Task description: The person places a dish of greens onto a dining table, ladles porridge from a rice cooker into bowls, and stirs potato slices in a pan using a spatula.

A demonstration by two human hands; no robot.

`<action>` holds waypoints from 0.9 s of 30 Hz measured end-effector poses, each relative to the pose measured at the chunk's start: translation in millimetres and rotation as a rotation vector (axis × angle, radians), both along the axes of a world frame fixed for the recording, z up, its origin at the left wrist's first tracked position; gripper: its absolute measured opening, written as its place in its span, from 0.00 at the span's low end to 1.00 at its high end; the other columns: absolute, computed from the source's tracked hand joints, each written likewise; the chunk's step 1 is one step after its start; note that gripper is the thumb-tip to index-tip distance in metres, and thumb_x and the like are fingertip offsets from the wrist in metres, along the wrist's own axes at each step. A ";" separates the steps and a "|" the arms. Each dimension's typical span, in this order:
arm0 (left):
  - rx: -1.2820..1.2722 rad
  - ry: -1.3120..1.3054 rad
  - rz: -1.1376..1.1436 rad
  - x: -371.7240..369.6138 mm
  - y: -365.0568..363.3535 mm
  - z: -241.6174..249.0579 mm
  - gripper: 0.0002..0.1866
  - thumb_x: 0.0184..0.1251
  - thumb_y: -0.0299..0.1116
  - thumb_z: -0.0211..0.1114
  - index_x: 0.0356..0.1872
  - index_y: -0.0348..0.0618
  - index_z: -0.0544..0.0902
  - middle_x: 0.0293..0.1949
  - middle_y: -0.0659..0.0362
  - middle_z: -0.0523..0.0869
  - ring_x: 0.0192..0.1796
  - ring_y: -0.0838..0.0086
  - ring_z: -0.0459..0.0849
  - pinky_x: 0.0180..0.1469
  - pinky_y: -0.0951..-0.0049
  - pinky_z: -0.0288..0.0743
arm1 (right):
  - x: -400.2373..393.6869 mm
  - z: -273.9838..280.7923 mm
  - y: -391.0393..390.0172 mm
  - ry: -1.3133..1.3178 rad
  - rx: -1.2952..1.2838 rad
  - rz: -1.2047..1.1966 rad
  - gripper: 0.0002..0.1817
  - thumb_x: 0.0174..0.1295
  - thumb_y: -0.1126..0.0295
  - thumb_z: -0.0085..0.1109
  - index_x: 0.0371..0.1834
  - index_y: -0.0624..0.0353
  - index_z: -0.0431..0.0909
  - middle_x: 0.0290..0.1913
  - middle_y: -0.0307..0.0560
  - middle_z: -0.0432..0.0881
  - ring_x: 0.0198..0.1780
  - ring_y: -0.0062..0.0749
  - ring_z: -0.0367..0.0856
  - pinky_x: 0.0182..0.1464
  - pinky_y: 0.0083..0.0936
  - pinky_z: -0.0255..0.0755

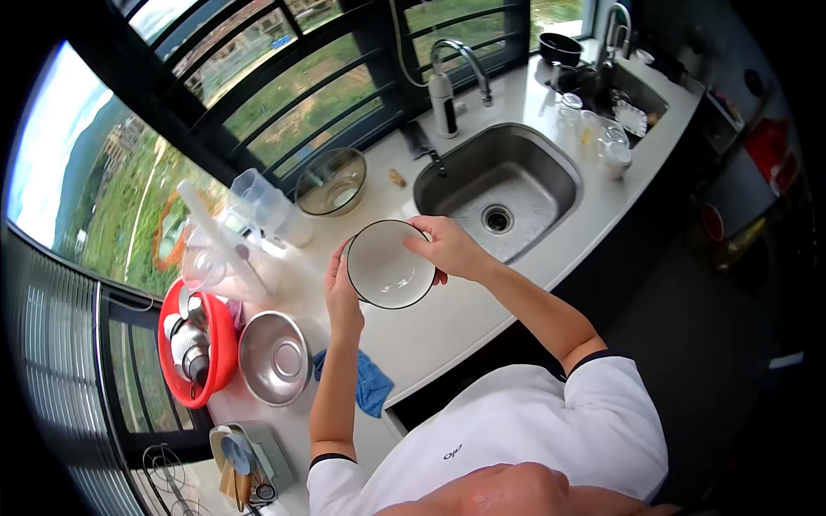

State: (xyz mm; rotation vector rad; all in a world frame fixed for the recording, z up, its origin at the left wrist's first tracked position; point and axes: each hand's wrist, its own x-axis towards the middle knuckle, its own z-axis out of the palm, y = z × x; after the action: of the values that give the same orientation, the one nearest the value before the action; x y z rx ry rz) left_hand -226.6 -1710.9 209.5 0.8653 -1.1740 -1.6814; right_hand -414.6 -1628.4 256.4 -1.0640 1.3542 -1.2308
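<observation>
A white bowl (389, 267) with a dark rim is held over the counter (439, 331), its inside facing up. My left hand (342, 292) grips its left side, with the fingers at the rim. At the upper right of the bowl, my right hand (447, 248) is closed on the rim, thumb over the inside and fingertips partly hidden beneath. The steel sink (516, 185) lies just beyond my right hand, with a drain in its bottom. Left of my left hand a steel bowl (275, 357) rests near a blue cloth (370, 383).
A red basin (224, 344) with metal items stands at the left. Behind are a glass bowl (331, 182), plastic jugs (258, 202) and a faucet (443, 103). Glasses (613, 142) stand right of the sink, near a second sink (645, 99). A utensil holder (267, 451) is at lower left.
</observation>
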 end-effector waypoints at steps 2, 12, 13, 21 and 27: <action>0.045 0.023 -0.106 -76.1 33.1 -21.0 0.18 0.75 0.35 0.51 0.60 0.37 0.74 0.53 0.58 0.81 0.55 0.76 0.78 0.57 0.77 0.70 | -59.7 -7.8 49.0 0.048 0.031 -0.138 0.14 0.64 0.68 0.52 0.47 0.66 0.78 0.22 0.43 0.79 0.12 0.23 0.75 0.13 0.20 0.68; 0.205 0.039 -0.551 -419.6 223.6 -64.0 0.19 0.77 0.41 0.47 0.54 0.37 0.77 0.48 0.57 0.83 0.51 0.75 0.80 0.54 0.75 0.71 | -347.3 -68.5 281.5 0.662 -0.090 -0.767 0.18 0.62 0.68 0.53 0.53 0.62 0.78 0.39 0.64 0.82 0.39 0.55 0.82 0.46 0.40 0.75; 0.245 0.037 -0.620 -448.6 241.3 -62.1 0.19 0.78 0.42 0.47 0.53 0.37 0.78 0.47 0.57 0.83 0.50 0.74 0.80 0.54 0.75 0.72 | -366.4 -70.1 301.7 0.643 -0.043 -0.814 0.18 0.62 0.68 0.53 0.53 0.63 0.78 0.37 0.62 0.82 0.38 0.54 0.83 0.45 0.38 0.75; 0.376 -0.089 -1.006 -663.1 353.0 -67.7 0.27 0.79 0.50 0.39 0.56 0.37 0.77 0.49 0.59 0.83 0.52 0.75 0.78 0.57 0.72 0.69 | -515.8 -77.6 438.5 0.246 0.275 -1.073 0.18 0.65 0.68 0.49 0.55 0.63 0.76 0.25 0.50 0.82 0.17 0.28 0.79 0.18 0.25 0.73; 0.434 -0.004 -1.190 -829.3 384.8 -99.0 0.31 0.76 0.56 0.40 0.63 0.41 0.71 0.59 0.57 0.77 0.63 0.71 0.72 0.66 0.70 0.61 | -671.3 -95.5 470.0 0.220 0.305 -1.139 0.13 0.66 0.71 0.49 0.50 0.63 0.77 0.25 0.40 0.79 0.17 0.18 0.75 0.13 0.18 0.67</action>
State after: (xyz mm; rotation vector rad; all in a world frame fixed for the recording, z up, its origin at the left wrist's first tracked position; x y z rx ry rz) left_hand -1055.9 -1326.1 110.5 0.3646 -1.4653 -2.9633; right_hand -1085.9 -1158.4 160.9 -0.1306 2.3675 -1.6068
